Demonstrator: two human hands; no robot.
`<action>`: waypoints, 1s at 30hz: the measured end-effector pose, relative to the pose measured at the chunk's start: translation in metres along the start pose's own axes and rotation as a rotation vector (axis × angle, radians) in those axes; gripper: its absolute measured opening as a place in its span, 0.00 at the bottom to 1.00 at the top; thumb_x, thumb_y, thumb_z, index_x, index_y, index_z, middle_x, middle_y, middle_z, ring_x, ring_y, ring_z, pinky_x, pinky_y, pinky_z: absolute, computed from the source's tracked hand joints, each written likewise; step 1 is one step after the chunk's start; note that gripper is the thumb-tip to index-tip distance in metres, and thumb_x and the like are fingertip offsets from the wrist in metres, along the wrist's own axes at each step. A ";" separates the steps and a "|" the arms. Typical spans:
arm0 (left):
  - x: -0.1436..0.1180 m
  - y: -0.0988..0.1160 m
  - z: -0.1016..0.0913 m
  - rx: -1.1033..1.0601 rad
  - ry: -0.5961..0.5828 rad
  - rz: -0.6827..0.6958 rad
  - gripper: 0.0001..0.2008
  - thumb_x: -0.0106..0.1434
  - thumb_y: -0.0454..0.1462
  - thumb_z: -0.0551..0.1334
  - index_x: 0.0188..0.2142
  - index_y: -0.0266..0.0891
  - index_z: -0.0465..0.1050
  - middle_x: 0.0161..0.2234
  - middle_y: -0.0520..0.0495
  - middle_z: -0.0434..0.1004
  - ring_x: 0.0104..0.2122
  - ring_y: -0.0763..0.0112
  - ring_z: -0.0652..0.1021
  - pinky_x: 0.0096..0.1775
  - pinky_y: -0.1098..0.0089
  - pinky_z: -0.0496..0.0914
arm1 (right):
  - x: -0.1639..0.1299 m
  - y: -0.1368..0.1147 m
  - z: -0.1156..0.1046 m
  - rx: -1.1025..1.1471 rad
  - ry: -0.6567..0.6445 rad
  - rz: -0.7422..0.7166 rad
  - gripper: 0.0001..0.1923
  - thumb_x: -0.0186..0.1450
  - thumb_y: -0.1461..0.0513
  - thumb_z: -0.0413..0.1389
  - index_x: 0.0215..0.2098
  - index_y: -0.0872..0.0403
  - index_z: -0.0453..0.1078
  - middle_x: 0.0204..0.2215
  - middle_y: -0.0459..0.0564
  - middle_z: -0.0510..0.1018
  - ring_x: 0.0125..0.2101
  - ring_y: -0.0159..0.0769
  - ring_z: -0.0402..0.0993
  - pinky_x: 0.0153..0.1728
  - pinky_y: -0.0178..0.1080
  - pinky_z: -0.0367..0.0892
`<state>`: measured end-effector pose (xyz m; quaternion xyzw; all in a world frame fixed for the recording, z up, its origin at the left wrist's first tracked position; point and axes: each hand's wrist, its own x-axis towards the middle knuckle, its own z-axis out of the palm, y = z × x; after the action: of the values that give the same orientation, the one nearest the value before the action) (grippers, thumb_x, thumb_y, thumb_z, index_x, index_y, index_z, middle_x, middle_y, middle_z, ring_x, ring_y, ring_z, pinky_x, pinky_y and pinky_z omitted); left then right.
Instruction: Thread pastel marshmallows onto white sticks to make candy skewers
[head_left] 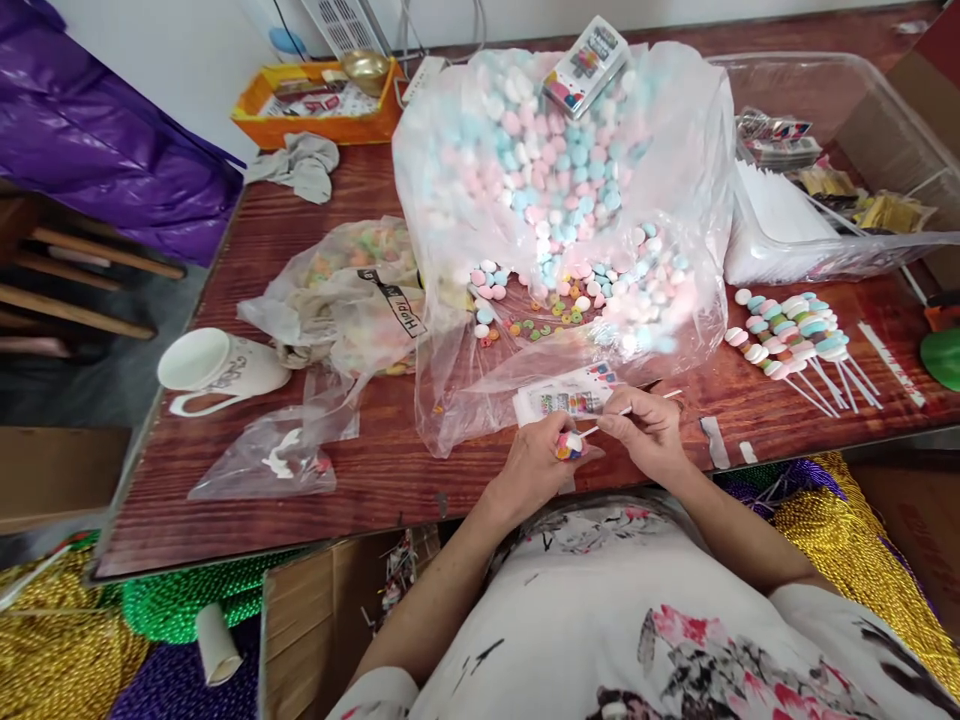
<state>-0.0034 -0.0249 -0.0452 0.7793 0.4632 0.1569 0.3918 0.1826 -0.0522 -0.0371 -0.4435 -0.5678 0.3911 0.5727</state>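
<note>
My left hand [529, 460] is closed around a small cluster of coloured candies [571, 446], white, yellow, pink and blue, partly hidden by the fingers. A thin white stick [600, 425] is pinched in my right hand [646, 430], its lower end reaching the candies. Just beyond both hands lie printed plastic wrappers [551, 398]. Farther back, a large clear bag [480, 370] spreads over the table, with many pink, blue and white candies [555, 160] and several small ring-shaped candies [544, 322] on it. Finished-looking candy skewers [795, 330] lie to the right.
A white mug [217, 365] stands near the left edge, beside a tied bag of ring candies [360, 270]. An orange box [315, 130] is at the back left. A clear plastic bin [840, 255] holds white sticks and packets. A printed pack [589, 65] rests on the candies.
</note>
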 end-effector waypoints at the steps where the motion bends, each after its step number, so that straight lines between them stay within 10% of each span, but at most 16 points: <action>1: 0.000 0.000 -0.003 -0.057 -0.053 -0.018 0.14 0.56 0.45 0.67 0.29 0.37 0.67 0.22 0.56 0.68 0.23 0.77 0.64 0.27 0.74 0.58 | 0.001 -0.003 -0.005 -0.032 -0.062 -0.052 0.09 0.65 0.62 0.57 0.27 0.53 0.68 0.22 0.42 0.70 0.24 0.28 0.65 0.29 0.34 0.62; 9: 0.002 0.022 -0.001 -0.532 -0.254 -0.046 0.13 0.53 0.43 0.69 0.28 0.34 0.72 0.28 0.53 0.70 0.30 0.73 0.69 0.33 0.73 0.66 | 0.007 -0.006 0.005 -0.208 -0.272 -0.265 0.08 0.68 0.64 0.52 0.30 0.53 0.70 0.23 0.47 0.75 0.26 0.31 0.70 0.29 0.35 0.65; 20: -0.001 0.013 -0.033 -0.964 -0.305 -0.278 0.18 0.54 0.46 0.70 0.40 0.36 0.80 0.30 0.44 0.79 0.28 0.72 0.77 0.29 0.73 0.69 | 0.035 -0.017 -0.023 0.108 -0.473 -0.003 0.08 0.66 0.59 0.58 0.31 0.53 0.76 0.25 0.45 0.77 0.27 0.29 0.69 0.32 0.34 0.65; 25: 0.001 0.018 -0.009 -1.027 -0.063 -0.293 0.16 0.52 0.47 0.71 0.27 0.35 0.76 0.17 0.54 0.69 0.14 0.82 0.64 0.16 0.78 0.57 | 0.039 -0.009 -0.013 0.083 -0.455 -0.001 0.11 0.66 0.57 0.58 0.28 0.54 0.74 0.23 0.44 0.73 0.25 0.28 0.67 0.31 0.34 0.63; 30: 0.005 0.024 0.001 -0.936 0.272 -0.185 0.14 0.57 0.48 0.68 0.29 0.38 0.76 0.20 0.54 0.69 0.17 0.81 0.65 0.19 0.76 0.61 | 0.013 0.005 0.004 0.219 -0.122 0.098 0.15 0.65 0.53 0.58 0.46 0.52 0.72 0.30 0.45 0.75 0.28 0.29 0.68 0.31 0.34 0.65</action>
<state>0.0139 -0.0277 -0.0282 0.4480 0.4572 0.4130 0.6478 0.1796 -0.0385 -0.0377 -0.3811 -0.5332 0.5044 0.5623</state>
